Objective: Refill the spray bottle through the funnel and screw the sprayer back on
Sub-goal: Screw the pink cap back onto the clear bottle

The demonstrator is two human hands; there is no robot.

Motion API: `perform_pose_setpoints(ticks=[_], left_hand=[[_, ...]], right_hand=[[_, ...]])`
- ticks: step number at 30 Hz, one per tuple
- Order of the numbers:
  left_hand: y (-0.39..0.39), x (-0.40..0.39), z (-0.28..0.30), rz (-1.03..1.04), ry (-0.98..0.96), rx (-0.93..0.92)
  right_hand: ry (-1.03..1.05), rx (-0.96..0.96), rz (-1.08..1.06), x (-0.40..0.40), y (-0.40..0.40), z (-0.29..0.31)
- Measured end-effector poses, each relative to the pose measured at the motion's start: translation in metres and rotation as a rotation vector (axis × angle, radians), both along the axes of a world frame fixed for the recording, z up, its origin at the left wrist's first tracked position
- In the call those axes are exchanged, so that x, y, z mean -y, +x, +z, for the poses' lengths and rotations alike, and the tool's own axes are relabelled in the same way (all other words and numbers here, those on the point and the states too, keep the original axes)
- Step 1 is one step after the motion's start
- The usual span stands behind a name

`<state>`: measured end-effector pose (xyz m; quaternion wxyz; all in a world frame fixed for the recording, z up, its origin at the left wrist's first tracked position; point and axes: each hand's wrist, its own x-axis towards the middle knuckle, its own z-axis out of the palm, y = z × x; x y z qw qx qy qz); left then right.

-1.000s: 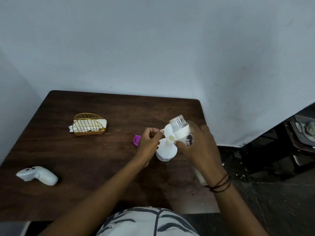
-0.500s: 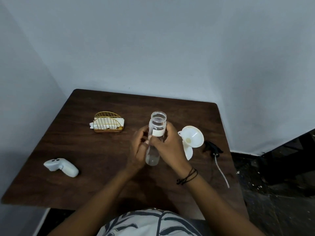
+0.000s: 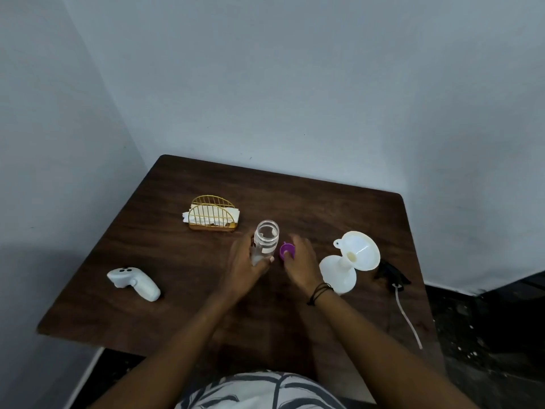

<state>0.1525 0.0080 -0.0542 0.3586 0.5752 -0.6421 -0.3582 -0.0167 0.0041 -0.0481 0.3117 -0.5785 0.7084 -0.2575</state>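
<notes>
A person sits at a dark wooden table (image 3: 182, 290) pushed into a corner of grey walls. The left hand (image 3: 246, 262) wraps around the lower part of a clear bottle (image 3: 265, 240) that stands upright with its mouth uncapped; a white label band circles it, with no writing that can be read. The right hand (image 3: 300, 262) is just right of the bottle, fingers loosely curved over a small purple cap (image 3: 286, 250); whether it grips the cap cannot be told.

Right of the right hand, a white spray bottle (image 3: 339, 274) holds a white funnel (image 3: 358, 250) in its neck, tilted toward the viewer. Beyond it, close to the table's right edge, lies the black sprayer (image 3: 390, 274), its white tube (image 3: 408, 320) trailing along that edge toward the near side.

Beyond the left hand, a gold wire holder (image 3: 212, 214) contains white napkins. Far left of that hand, a white controller (image 3: 134, 283) lies near the left edge. Bare tabletop stretches between the controller and the left forearm, and beyond the hands to the far edge.
</notes>
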Motion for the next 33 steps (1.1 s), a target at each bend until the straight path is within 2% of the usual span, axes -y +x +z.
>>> perform_pose_setpoints(ticks=[3,6,8,15,23,26,29,33], left_hand=[[0.0,0.006,-0.002,0.01,0.011,-0.031],[-0.001,0.008,-0.006,-0.005,0.02,-0.02],[-0.001,0.01,-0.007,0.002,0.037,-0.016],[0.003,0.012,-0.006,0.013,0.035,-0.024],[0.004,0.013,-0.004,-0.006,-0.002,0.02],[0.005,0.012,-0.004,-0.001,-0.004,0.035],[0.006,0.012,-0.004,-0.004,0.014,0.043],[0.005,0.013,-0.004,0.003,0.002,0.047]], right_hand=[[0.098,-0.238,0.197,0.008,-0.003,-0.014],[0.207,-0.336,0.292,0.01,-0.008,-0.023],[0.206,-0.376,0.339,0.011,-0.009,-0.028],[0.141,-0.439,0.318,0.017,-0.008,-0.035],[0.109,-0.422,0.273,0.032,-0.004,-0.036],[0.094,-0.322,0.182,0.034,-0.001,-0.031],[0.054,-0.088,0.022,0.034,0.006,-0.012],[-0.217,0.172,-0.182,0.031,0.015,0.025]])
